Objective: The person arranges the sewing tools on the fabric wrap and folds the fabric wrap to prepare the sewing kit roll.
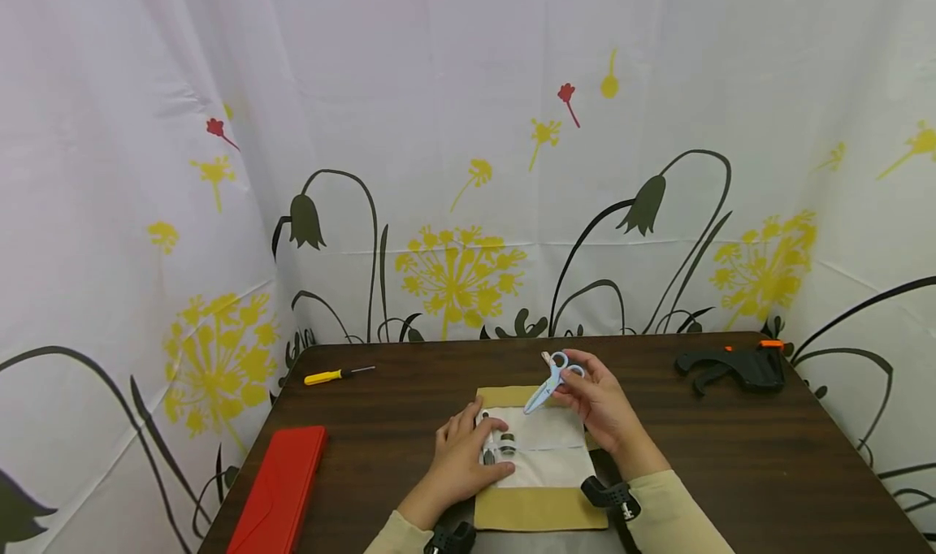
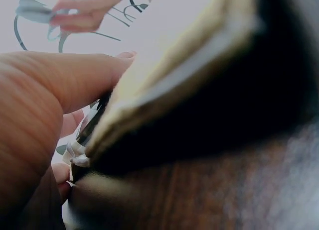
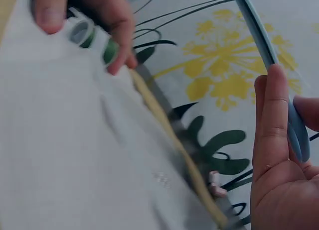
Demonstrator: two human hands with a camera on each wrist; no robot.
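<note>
An unfolded sewing pouch (image 1: pixel 541 508), tan outside with a pale lining, lies on the table in the head view. My left hand (image 1: pixel 459 458) rests on its left side with fingers spread. Near those fingers, a dark green thread spool (image 1: pixel 508 442) sits on the lining; the right wrist view shows green spools (image 3: pixel 110 52) beside the left fingers. Above the pouch's far right part, my right hand (image 1: pixel 601 408) pinches light blue scissors (image 1: pixel 543 393) by the handle loops, blades slanting down to the left. Small items under the left hand are partly hidden.
A red case (image 1: pixel 281 485) lies at the table's left. Behind it is a yellow-handled screwdriver (image 1: pixel 332 376). A black bar clamp (image 1: pixel 738 370) with orange parts lies at the back right. A flower-patterned curtain (image 1: pixel 453 132) hangs behind the dark wooden table (image 1: pixel 409 408).
</note>
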